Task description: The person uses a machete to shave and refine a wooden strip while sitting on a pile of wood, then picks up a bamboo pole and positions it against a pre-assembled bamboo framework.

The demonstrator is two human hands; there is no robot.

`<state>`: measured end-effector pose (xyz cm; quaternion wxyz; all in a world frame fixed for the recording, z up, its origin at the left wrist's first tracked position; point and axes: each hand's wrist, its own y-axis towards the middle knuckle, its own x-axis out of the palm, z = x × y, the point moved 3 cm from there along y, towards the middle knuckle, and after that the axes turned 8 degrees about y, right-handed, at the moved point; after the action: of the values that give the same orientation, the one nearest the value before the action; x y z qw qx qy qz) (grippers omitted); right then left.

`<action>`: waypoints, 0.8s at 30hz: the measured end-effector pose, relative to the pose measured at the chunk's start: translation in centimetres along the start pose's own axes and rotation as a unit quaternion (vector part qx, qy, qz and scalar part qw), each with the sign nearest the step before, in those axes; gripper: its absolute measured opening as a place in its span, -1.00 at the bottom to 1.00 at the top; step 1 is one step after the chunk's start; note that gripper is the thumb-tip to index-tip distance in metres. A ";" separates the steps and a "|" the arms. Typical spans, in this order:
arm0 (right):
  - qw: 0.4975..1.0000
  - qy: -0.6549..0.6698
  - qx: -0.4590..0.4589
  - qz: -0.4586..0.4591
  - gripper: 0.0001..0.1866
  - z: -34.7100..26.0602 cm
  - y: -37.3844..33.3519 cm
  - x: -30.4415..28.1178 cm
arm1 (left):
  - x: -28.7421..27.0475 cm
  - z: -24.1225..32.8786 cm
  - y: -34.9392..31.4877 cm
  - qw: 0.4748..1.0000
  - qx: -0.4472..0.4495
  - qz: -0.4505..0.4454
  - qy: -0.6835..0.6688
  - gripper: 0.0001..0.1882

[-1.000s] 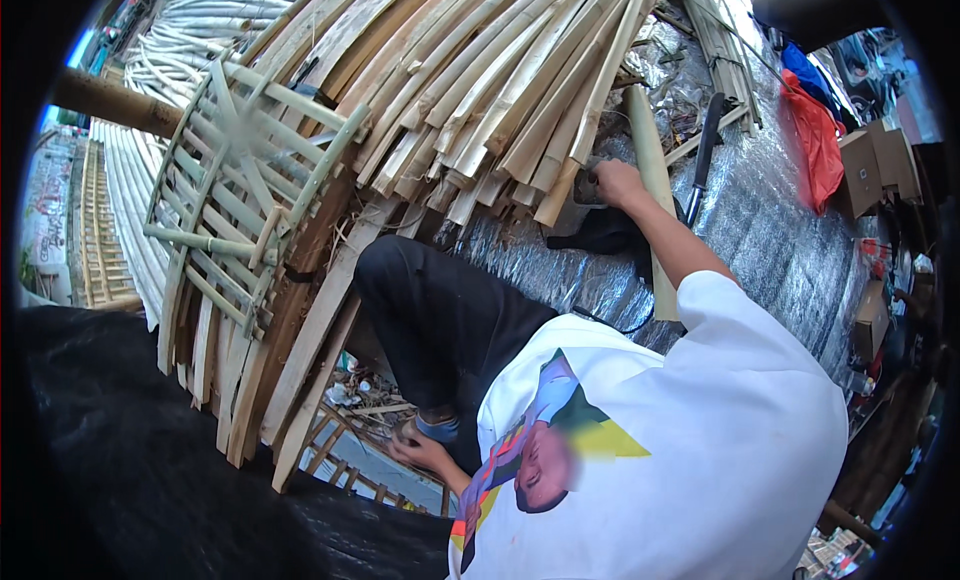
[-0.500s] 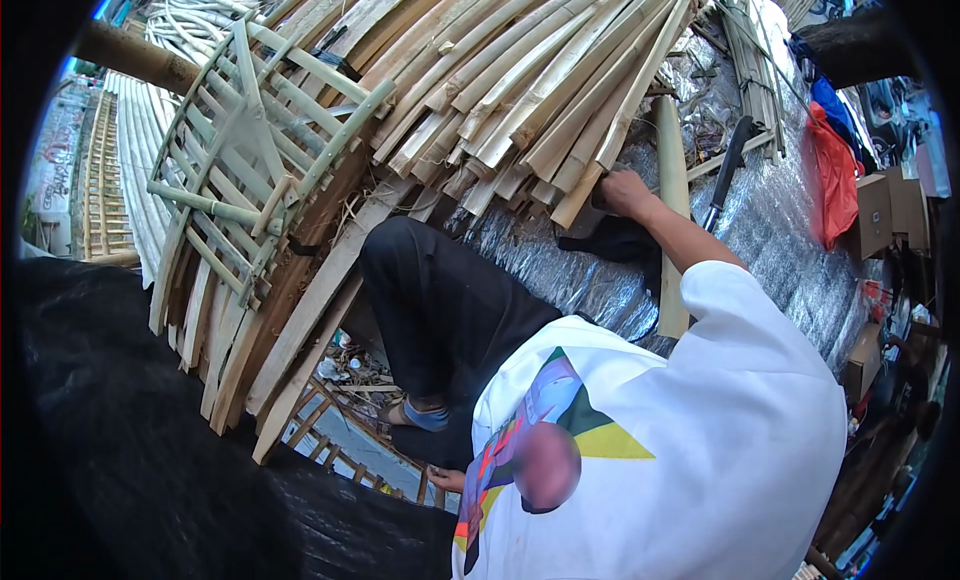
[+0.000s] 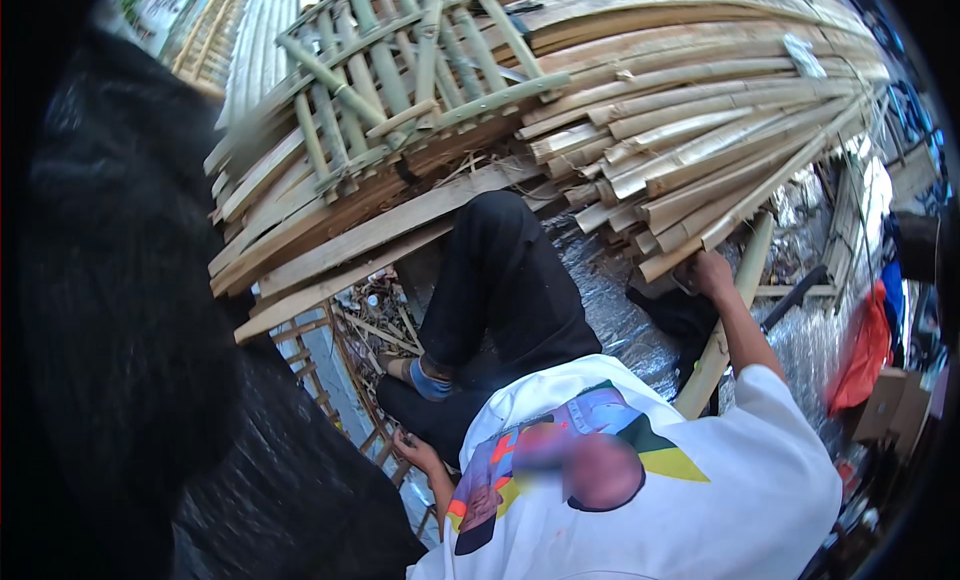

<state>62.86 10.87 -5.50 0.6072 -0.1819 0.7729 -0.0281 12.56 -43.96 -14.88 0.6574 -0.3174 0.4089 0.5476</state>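
The right hand (image 3: pixel 710 275) curls narrowly at the near ends of the bamboo strips (image 3: pixel 730 160), toward the silver sheet's (image 3: pixel 797 352) left edge, and the left hand (image 3: pixel 413 448) bends loosely beside the slatted frame (image 3: pixel 350 366), though I cannot tell what either grips.

Slats (image 3: pixel 690 205) crowd the right grip (image 3: pixel 710 276) from above and to its left, and the pole (image 3: pixel 712 370) runs close by, with the forearm crossing over it. Dark cloth (image 3: pixel 672 318) bunches just below. Between cloth and bent leg (image 3: pixel 500 270), a strip of silver sheet (image 3: pixel 605 280) leaves a way through. Past the pole a black tool (image 3: pixel 795 298) juts; beyond, there is room until the red bag (image 3: pixel 860 352). The leg bars the left grip (image 3: pixel 415 450) from the slats; left of it, the frame's (image 3: pixel 352 372) bars stand close.
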 end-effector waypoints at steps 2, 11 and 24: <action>0.996 0.070 -0.024 0.051 -0.81 -0.5 -0.5 -1.8 | -1.5 2.9 -0.8 0.999 -0.023 0.028 -0.037 -0.62; 0.924 0.362 -0.087 0.080 -0.86 -11.0 -6.0 -3.7 | -1.0 21.6 3.5 0.967 0.132 -0.022 -0.219 -0.73; 0.776 0.533 -0.335 -0.032 -0.82 -36.4 -4.8 -2.0 | -2.6 28.2 1.5 0.883 0.113 -0.145 -0.431 -0.79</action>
<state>29.91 0.54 7.10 -0.0025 -0.3540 0.9274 0.1210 16.29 -20.48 0.54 0.8720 -0.0294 0.0937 0.4795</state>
